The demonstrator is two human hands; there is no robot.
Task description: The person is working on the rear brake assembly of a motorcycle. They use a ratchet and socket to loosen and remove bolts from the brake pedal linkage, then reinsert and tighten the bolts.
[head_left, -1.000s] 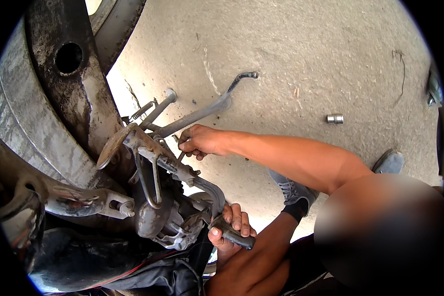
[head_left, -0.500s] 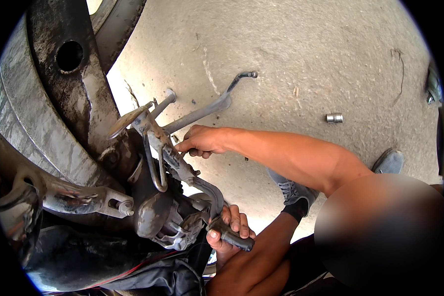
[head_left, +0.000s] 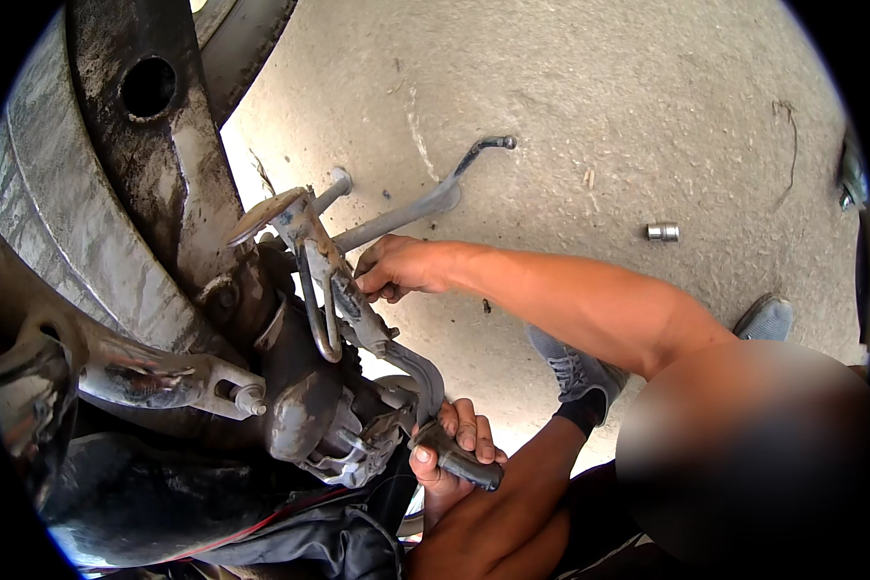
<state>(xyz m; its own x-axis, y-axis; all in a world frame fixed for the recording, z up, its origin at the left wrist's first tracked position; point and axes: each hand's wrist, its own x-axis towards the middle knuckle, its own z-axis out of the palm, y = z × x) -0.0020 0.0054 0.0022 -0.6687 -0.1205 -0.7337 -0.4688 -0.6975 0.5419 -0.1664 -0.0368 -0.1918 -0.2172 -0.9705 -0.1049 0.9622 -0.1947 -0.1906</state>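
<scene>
A grey metal footrest bar (head_left: 350, 307) with brackets and a bent end juts from the underside of a motorcycle. My left hand (head_left: 459, 437) wraps round the black rubber footpeg (head_left: 469, 468) at the bar's near end. Beside the bar's far part, my right hand (head_left: 396, 269) has its fingers curled in against the metal. The fingertips lie partly behind the bar, so anything between them is hidden. Just beyond that hand, a stand leg (head_left: 396, 217) reaches out over the ground and ends in a dark bent tip.
A small silver socket (head_left: 663, 232) lies on the concrete to the right. The motorcycle's tyre (head_left: 246, 58), swingarm (head_left: 155, 145) and greasy engine parts (head_left: 309, 416) fill the left side. My grey shoes (head_left: 575, 377) rest on the ground, and a thin wire (head_left: 791, 145) lies far right.
The view has shifted slightly, so the motorcycle sits a little further right. My right hand's fingers have curled in closer to the bar. My left hand keeps its hold on the footpeg.
</scene>
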